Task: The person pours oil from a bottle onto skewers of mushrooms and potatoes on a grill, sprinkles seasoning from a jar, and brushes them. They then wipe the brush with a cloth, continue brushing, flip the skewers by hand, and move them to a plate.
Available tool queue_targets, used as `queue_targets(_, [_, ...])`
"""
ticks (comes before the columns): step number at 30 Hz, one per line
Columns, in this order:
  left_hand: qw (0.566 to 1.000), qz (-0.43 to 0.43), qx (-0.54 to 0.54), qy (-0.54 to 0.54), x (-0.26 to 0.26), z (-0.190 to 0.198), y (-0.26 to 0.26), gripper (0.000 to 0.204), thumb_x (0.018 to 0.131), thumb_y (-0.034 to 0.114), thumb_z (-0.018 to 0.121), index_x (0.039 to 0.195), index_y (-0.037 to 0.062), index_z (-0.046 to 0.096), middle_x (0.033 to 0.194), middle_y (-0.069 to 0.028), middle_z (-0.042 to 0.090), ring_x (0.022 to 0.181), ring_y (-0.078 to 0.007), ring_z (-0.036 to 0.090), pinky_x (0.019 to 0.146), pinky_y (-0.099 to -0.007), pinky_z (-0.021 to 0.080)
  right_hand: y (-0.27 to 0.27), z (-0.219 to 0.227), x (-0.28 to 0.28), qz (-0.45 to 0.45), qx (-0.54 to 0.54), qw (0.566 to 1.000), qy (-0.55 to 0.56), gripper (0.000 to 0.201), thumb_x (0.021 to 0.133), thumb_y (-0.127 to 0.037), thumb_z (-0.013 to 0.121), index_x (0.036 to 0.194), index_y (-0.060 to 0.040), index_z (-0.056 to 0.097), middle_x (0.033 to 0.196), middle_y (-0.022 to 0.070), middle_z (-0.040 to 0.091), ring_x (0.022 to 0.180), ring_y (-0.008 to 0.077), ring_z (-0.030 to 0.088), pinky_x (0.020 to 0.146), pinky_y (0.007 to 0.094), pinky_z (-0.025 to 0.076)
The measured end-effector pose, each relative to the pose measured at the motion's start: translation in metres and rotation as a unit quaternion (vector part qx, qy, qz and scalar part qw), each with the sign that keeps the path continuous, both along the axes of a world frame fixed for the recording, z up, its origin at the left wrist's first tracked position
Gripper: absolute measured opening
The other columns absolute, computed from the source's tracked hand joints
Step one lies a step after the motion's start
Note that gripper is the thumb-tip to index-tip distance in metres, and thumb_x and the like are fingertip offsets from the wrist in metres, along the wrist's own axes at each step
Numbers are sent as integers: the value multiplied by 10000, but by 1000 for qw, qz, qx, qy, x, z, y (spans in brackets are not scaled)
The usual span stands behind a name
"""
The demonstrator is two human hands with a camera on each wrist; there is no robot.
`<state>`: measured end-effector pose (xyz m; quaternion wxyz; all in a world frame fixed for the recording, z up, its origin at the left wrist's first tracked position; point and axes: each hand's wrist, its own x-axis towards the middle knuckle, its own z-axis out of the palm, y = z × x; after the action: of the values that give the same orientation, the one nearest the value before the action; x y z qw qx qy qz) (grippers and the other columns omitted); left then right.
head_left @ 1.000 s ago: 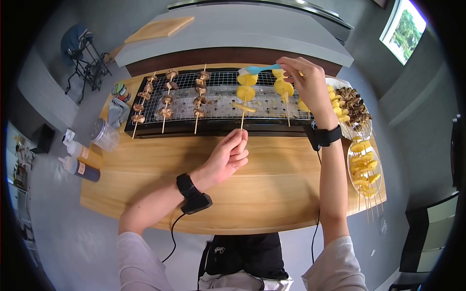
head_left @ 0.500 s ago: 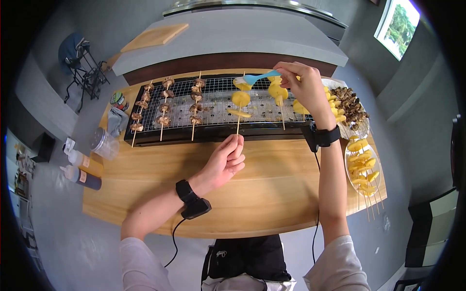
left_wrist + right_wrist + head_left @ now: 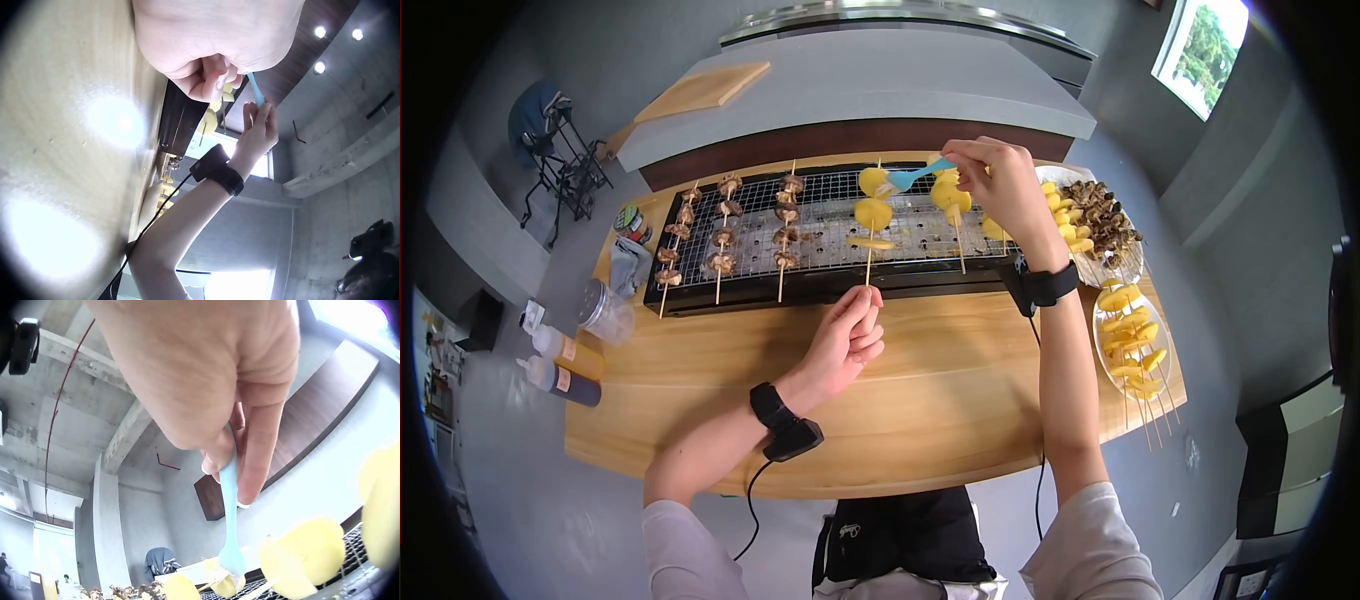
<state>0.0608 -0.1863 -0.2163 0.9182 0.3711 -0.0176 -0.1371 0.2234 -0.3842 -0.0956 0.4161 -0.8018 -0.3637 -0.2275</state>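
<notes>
In the head view my left hand (image 3: 843,338) pinches the lower end of a skewer of yellow potato slices (image 3: 873,213) lying on the grill (image 3: 740,240). Its curled fingers sit just in front of the grill's black edge. My right hand (image 3: 1003,185) holds a light blue basting brush (image 3: 918,175) over the grill. The brush's pale bristles are at the right edge of the skewer's farthest slice. In the right wrist view, thumb and fingers pinch the handle of the brush (image 3: 230,506). The left wrist view shows the left hand (image 3: 215,37) curled, the skewer hidden.
Mushroom skewers (image 3: 785,230) lie on the grill's left, more potato skewers (image 3: 950,200) to the right. A plate (image 3: 1135,270) of mushroom and potato skewers and an oval plate (image 3: 1101,355) of potato skewers stand right. Sauce bottles (image 3: 565,380) and a clear jar (image 3: 608,315) stand left.
The brush has moved from the top of the farthest potato slice toward its right, nearer edge. The left hand keeps its grip on the skewer. The head view has shifted slightly.
</notes>
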Motion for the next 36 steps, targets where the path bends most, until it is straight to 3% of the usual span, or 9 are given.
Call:
queue_targets(6, [1000,-6,3,7,1,-1,0,203,1049,258,418,970,113,536,589,75,231,465,-33,180,417,-195,183,2,2,-3,13,12,1000,7,204,856,43,585,1026,6,691,819,156,663,643,231,685,601,309,525])
queue_targets(8, [1000,-9,7,8,1,-1,0,205,1048,259,419,968,113,538,587,76,229,463,-33,179,415,-195,183,3,3,-4,2,11,1000,5,158,905,-37,617,1043,9,681,780,102,644,689,168,697,619,268,545])
queue_targets(17, [1000,6,26,-2,0,-2,-1,196,1045,262,431,976,110,533,588,76,236,466,-30,188,412,-195,185,-3,11,-9,21,-3,1000,-2,171,889,3,584,1017,-4,697,819,154,659,677,238,704,595,286,544])
queue_targets(21, [999,31,29,3,0,-2,-1,192,1045,257,429,983,106,529,590,77,241,467,-29,198,411,-197,188,-15,19,-8,24,15,1000,-7,162,891,-4,589,1012,1,697,831,149,670,680,226,707,593,284,546])
queue_targets(26, [998,52,29,11,2,1,-1,192,1046,257,424,992,109,534,583,73,241,464,-31,207,408,-197,193,-37,39,-13,-49,66,997,-3,157,900,-16,587,1011,13,695,876,142,698,667,182,696,614,275,546])
queue_targets(29, [998,49,33,4,2,4,-1,250,1051,314,401,1001,115,543,572,70,242,463,-31,215,406,-194,192,-47,38,-8,-87,71,994,-9,154,893,-48,610,1008,8,695,779,154,680,651,202,684,620,298,531])
queue_targets(32, [1000,25,-2,-7,-3,10,-6,338,1043,404,378,1009,111,544,562,68,244,460,-39,228,412,-204,208,-52,29,4,-123,56,991,-22,158,892,-70,627,1010,11,693,696,152,655,625,197,664,615,298,520])
queue_targets(34, [998,-69,-5,3,-16,14,-18,409,1021,478,381,1030,101,538,570,69,246,467,-49,243,423,-219,227,-54,21,12,-140,54,988,-40,163,896,-76,630,1017,14,691,657,144,642,605,175,647,611,288,514])
queue_targets(36, [992,-109,69,10,-20,23,-28,447,1018,493,387,1069,73,532,606,63,311,489,-55,291,446,-223,280,-55,15,18,-147,66,985,-67,133,877,-102,642,935,4,698,737,218,641,716,380,646,660,380,519])
